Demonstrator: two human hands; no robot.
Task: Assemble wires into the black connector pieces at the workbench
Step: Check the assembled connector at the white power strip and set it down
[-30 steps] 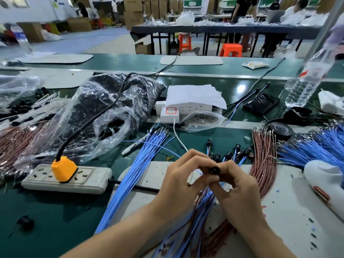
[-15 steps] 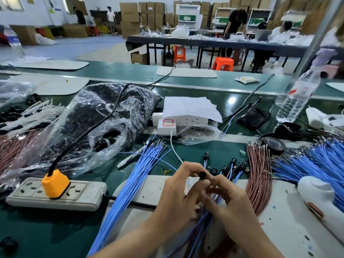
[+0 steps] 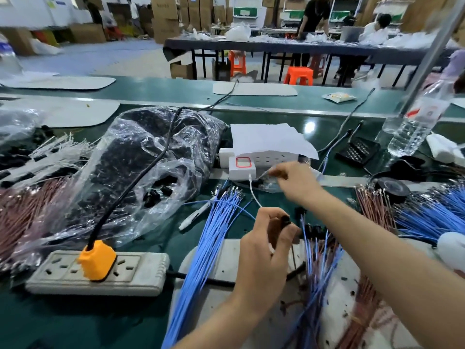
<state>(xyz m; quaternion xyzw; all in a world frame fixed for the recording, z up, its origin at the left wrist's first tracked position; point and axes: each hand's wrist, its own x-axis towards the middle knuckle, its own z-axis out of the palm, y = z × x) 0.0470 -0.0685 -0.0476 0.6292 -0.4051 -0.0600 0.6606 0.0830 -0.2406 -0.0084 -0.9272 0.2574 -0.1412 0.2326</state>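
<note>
My left hand (image 3: 266,245) grips a small black connector piece (image 3: 285,220) between thumb and fingers, above the white work pad (image 3: 226,263). My right hand (image 3: 293,181) is stretched forward to a small clear bag (image 3: 266,183) of parts below the white power strip (image 3: 264,157); its fingers pinch at the bag's edge, blurred. Blue wires (image 3: 208,238) fan out left of my left hand. Finished blue and brown wires with black connectors (image 3: 317,250) lie under my right forearm. Brown wires (image 3: 375,210) lie to the right.
A large plastic bag of black connectors (image 3: 141,167) lies at the left, crossed by a black cable to an orange plug (image 3: 97,260) in a grey power strip (image 3: 100,273). More blue wires (image 3: 432,212), black tape (image 3: 391,188) and a water bottle (image 3: 415,122) stand at the right.
My hands were together on one connector over the pad. My right hand has let go and reached forward to the small bag; my left hand keeps the connector.
</note>
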